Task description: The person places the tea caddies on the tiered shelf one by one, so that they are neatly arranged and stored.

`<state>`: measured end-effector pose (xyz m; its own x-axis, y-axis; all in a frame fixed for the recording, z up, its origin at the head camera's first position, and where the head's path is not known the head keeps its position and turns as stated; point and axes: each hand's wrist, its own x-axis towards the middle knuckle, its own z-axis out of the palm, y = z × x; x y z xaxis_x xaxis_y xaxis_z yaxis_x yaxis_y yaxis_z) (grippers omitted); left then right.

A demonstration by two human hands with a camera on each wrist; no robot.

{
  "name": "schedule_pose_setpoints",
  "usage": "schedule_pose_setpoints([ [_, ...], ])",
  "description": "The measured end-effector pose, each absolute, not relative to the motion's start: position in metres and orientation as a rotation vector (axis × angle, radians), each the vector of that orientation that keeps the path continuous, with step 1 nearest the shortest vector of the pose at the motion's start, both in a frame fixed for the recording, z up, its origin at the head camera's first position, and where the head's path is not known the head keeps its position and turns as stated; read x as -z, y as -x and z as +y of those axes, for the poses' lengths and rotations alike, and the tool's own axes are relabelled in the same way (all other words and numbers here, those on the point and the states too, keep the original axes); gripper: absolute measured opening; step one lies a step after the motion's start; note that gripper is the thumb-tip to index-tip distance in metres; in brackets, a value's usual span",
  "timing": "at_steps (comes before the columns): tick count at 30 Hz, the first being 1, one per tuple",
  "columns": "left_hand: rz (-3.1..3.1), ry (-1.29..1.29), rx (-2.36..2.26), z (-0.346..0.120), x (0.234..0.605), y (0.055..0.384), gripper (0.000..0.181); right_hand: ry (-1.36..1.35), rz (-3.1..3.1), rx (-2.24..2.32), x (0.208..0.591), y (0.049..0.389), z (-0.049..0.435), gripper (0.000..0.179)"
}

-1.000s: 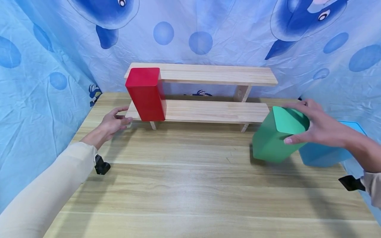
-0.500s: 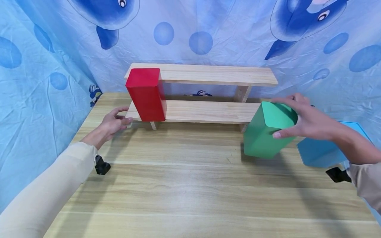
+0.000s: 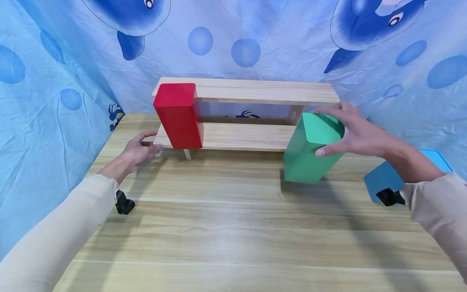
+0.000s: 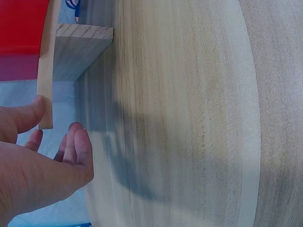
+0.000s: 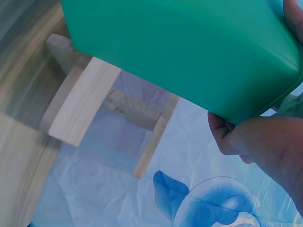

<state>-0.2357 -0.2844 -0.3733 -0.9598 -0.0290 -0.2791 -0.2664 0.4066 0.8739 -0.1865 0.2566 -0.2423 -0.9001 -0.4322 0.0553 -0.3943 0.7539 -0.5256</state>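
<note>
A tall green box (image 3: 311,150) is held by its top in my right hand (image 3: 359,129), thumb on the near side and fingers over the far side. It is tilted, in front of the right part of the wooden shelf's lower board (image 3: 248,136). In the right wrist view the green box (image 5: 184,52) hides part of the shelf. My left hand (image 3: 136,153) holds the lower board's left end; in the left wrist view, the thumb lies against the board (image 4: 46,71) and the other fingers curl beyond it. A red box (image 3: 180,117) stands on that board's left part.
A blue box (image 3: 379,180) is at the right, partly behind my right forearm. The shelf's upper board (image 3: 248,90) runs along the back. Behind it hangs a blue curtain (image 3: 284,36). The wooden tabletop (image 3: 219,227) extends in front.
My right hand has moved left and slightly back with the green box, from beside the blue box to in front of the shelf's right part. The left hand and red box have stayed put.
</note>
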Motion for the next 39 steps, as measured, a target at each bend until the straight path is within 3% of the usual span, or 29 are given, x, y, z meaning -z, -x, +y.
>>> schedule_pose_setpoints([
  [25,2.424,0.288,-1.585,-0.284,0.373,0.239,0.074,0.737,2.793,0.925,0.221,0.236,0.193,0.089],
  [39,2.433,0.298,-1.590,-0.282,0.373,0.242,0.073,0.731,2.745,0.983,0.218,0.262,0.161,0.096],
])
